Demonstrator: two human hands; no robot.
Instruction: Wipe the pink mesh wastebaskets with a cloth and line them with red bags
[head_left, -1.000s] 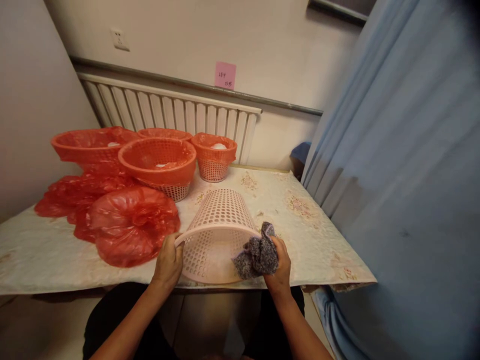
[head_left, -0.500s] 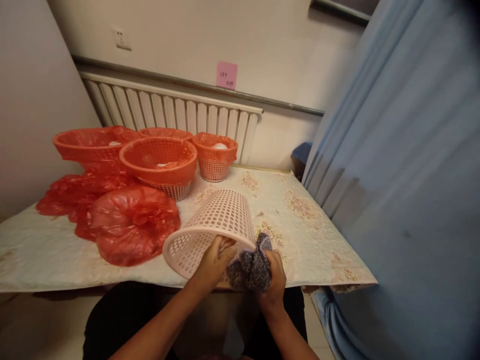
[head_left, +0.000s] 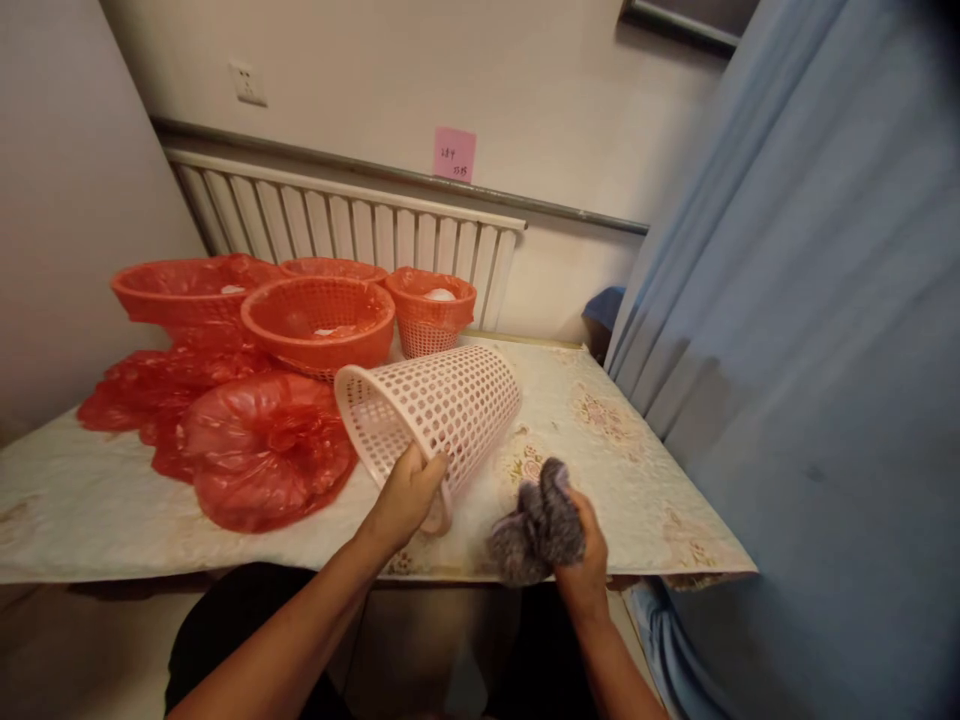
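Note:
A pale pink perforated wastebasket [head_left: 457,400] is tilted on its side over the table, its mouth facing left and toward me. My left hand [head_left: 411,495] grips the near part of its rim, fingers inside and thumb outside. To the right, my right hand [head_left: 589,550] is closed round a bunched dark grey cloth [head_left: 538,525], held apart from the wastebasket above the table's front edge. Left of the wastebasket lies a puffed red plastic bag [head_left: 262,450].
Behind stand several baskets lined with red bags, among them a front one [head_left: 319,320] and a small one [head_left: 431,310]. A floral cloth covers the table [head_left: 622,480]. A radiator [head_left: 360,220] runs along the wall; a blue curtain [head_left: 787,330] hangs at the right.
The wastebasket has been lifted and turned, its base swinging to the right. My right hand has drawn the cloth away from its rim, to the right.

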